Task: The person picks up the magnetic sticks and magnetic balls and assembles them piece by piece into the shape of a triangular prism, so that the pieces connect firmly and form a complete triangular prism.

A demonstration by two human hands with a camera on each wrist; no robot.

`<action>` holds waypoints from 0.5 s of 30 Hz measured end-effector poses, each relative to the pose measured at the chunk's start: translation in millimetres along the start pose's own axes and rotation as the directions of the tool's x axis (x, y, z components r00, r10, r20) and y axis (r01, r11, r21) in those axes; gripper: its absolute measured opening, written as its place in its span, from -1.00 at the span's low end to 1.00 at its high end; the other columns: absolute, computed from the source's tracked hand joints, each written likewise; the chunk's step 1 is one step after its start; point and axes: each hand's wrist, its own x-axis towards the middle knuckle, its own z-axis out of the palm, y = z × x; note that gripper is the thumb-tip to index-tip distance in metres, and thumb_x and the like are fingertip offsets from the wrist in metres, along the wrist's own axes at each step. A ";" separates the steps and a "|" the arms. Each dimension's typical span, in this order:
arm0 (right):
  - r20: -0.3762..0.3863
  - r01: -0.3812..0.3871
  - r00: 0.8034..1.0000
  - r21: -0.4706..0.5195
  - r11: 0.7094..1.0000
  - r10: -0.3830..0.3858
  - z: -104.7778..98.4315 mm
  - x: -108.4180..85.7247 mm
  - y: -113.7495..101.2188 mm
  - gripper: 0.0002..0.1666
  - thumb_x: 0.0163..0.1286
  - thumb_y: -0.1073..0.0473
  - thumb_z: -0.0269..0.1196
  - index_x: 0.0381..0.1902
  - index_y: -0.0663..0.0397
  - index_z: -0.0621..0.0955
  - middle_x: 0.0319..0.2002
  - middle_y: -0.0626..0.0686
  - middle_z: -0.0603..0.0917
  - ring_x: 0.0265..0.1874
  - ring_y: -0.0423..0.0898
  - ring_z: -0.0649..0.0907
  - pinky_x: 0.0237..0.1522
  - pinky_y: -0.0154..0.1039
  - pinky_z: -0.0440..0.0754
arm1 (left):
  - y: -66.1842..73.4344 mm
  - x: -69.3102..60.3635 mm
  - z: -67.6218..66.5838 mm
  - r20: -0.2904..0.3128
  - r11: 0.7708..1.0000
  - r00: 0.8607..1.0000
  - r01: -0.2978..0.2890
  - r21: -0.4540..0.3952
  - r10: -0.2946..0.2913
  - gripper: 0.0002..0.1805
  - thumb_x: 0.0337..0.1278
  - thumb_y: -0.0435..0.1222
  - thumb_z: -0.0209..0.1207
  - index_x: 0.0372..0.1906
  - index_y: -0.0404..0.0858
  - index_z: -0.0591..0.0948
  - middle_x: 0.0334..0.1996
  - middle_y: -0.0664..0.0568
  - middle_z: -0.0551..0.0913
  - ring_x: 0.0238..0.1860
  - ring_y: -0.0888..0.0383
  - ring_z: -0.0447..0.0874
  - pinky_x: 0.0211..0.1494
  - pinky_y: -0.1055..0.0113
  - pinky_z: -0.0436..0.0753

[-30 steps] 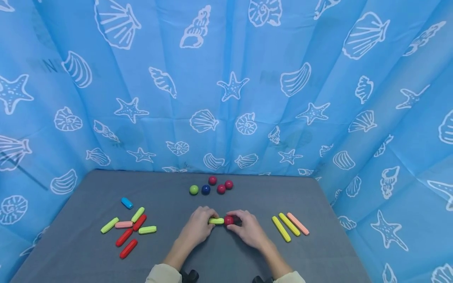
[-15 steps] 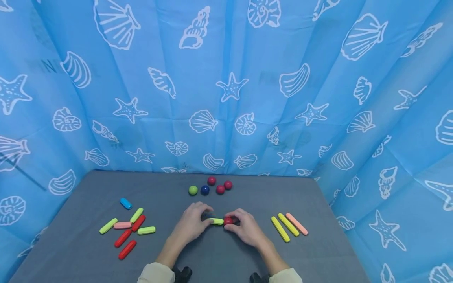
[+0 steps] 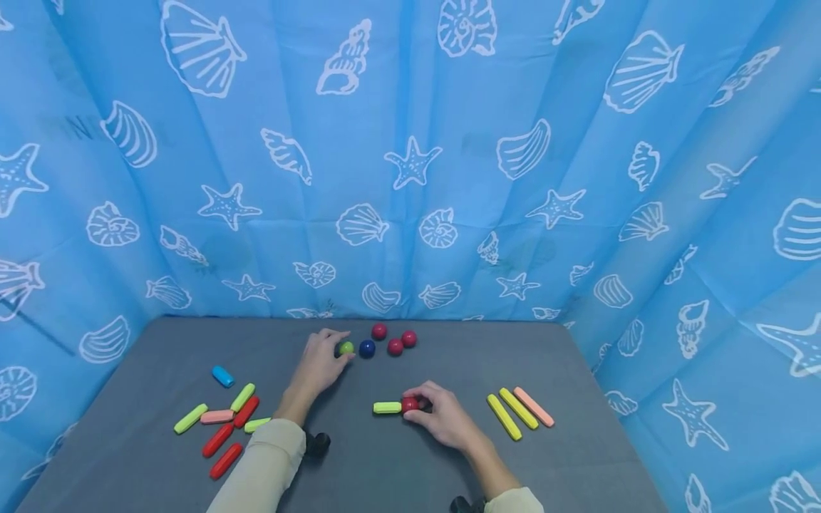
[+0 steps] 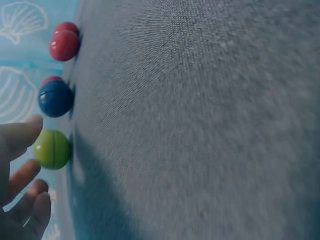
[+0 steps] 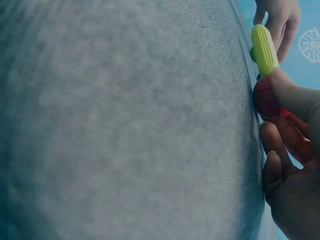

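The left hand (image 3: 318, 362) reaches around the green ball (image 3: 346, 348) at the back of the table, thumb and fingers spread on either side. In the left wrist view the green ball (image 4: 52, 149) lies near the fingertips; whether they touch it I cannot tell. The right hand (image 3: 445, 415) holds a red ball (image 3: 410, 405) between thumb and fingers. Against that ball's left side lies a yellow-green stick (image 3: 387, 407); the right wrist view shows the stick (image 5: 264, 49) end-on to the red ball (image 5: 266, 99).
A blue ball (image 3: 367, 348) sits right of the green one, with red balls (image 3: 395, 347) beyond. To the left lie red sticks (image 3: 226, 461), pink and yellow-green ones, and a short blue piece (image 3: 222, 376). Yellow sticks (image 3: 504, 417) and a pink stick (image 3: 534, 407) lie right.
My left hand has let go of the yellow-green stick and moved back and left to the green ball. The right hand has stayed at the red ball.
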 end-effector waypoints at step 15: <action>-0.002 0.001 1.000 0.011 1.000 -0.001 3.1 -0.7 3.0 -0.60 0.40 0.03 0.38 0.14 0.00 0.67 -0.06 -0.08 0.66 -0.13 -0.25 0.61 -0.15 -0.42 0.56 | -1.0 -27.5 -6.0 -0.036 0.991 0.998 -0.056 -0.124 0.052 -0.50 0.23 -0.31 0.38 0.28 -0.17 0.62 0.12 -0.08 0.62 0.12 -0.04 0.62 0.20 -0.02 0.63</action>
